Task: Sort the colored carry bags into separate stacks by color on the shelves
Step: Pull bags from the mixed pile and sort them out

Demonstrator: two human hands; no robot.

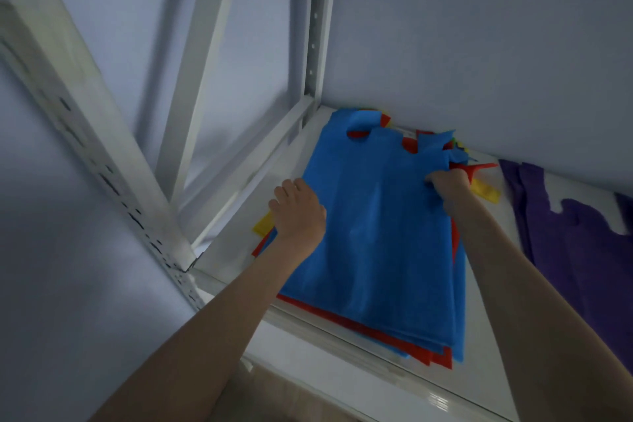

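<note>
A mixed pile of carry bags lies on the white shelf, with a blue bag on top. Red bags stick out under it at the front, and yellow bags show at the left edge. My left hand grips the pile's left edge with curled fingers. My right hand grips the blue bag's right edge near its handles. Purple bags lie apart on the same shelf at the right.
White metal uprights and a slanted post frame the shelf's left end. A pale wall stands close behind the shelf. The shelf's front rail runs below the pile.
</note>
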